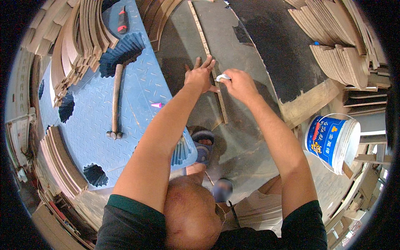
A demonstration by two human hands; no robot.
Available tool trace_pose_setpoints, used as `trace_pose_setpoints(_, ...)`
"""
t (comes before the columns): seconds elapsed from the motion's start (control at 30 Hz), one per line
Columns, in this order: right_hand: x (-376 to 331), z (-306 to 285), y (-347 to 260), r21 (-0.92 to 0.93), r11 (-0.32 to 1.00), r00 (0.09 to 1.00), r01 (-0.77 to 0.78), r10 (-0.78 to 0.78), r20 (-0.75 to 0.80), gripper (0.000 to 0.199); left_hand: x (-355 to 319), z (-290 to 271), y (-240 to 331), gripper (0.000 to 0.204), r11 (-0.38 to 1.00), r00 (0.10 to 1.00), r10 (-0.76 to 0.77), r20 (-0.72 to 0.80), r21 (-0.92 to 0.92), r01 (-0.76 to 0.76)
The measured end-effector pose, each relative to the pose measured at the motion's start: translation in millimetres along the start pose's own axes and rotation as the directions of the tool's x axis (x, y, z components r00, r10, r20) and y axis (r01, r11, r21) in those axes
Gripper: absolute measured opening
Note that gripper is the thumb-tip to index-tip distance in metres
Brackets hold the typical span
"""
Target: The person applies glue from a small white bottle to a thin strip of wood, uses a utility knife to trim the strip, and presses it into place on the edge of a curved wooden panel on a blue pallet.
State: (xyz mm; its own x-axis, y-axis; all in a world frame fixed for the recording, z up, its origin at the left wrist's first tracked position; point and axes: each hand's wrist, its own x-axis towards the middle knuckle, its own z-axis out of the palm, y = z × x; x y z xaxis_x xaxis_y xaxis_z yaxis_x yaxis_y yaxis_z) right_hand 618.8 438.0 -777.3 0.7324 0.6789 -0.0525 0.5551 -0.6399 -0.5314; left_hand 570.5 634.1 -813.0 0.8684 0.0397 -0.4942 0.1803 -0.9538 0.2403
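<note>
A long thin wooden strip (203,39) lies on the dark floor, running away from me. My left hand (200,76) presses flat on the strip with fingers spread. Just to its right, my right hand (238,84) pinches a small white object (223,77) against the strip's edge; what it is I cannot tell. Both forearms reach forward from the lower edge. My knee and a sandalled foot (203,143) show below the hands.
A blue checker-plate panel (91,121) lies at left with a hammer (115,100), a small pink cone (156,105) and a red-handled tool (121,21) on it. Stacks of curved wooden pieces (79,37) stand at left and top right. A blue and white bucket (331,141) stands at right.
</note>
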Motion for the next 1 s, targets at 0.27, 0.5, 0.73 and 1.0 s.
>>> trace_pose_setpoints(0.27,-1.3,3.9,3.3,-0.005,1.000,1.000,0.029,-0.029,-0.001,0.024,-1.6,-3.1,2.6,0.142,1.000,1.000,-0.006,0.011,0.001,0.006)
trace_pose_setpoints(0.5,-0.6,0.1,0.4,-0.025,1.000,1.000,0.017,-0.017,-0.004,0.025,-2.9,-4.2,2.0,0.142,1.000,1.000,-0.003,0.008,0.016,0.003)
trace_pose_setpoints(0.73,-3.0,1.0,6.8,-0.015,0.999,0.999,0.029,-0.029,-0.029,0.023,-5.6,-9.3,5.5,0.143,1.000,1.000,-0.010,0.022,0.012,0.010)
trace_pose_setpoints(1.0,-3.0,3.9,8.9,-0.045,0.997,0.998,0.059,-0.060,-0.021,0.020,-2.7,-2.9,3.1,0.144,1.000,1.000,-0.003,0.000,0.003,0.003)
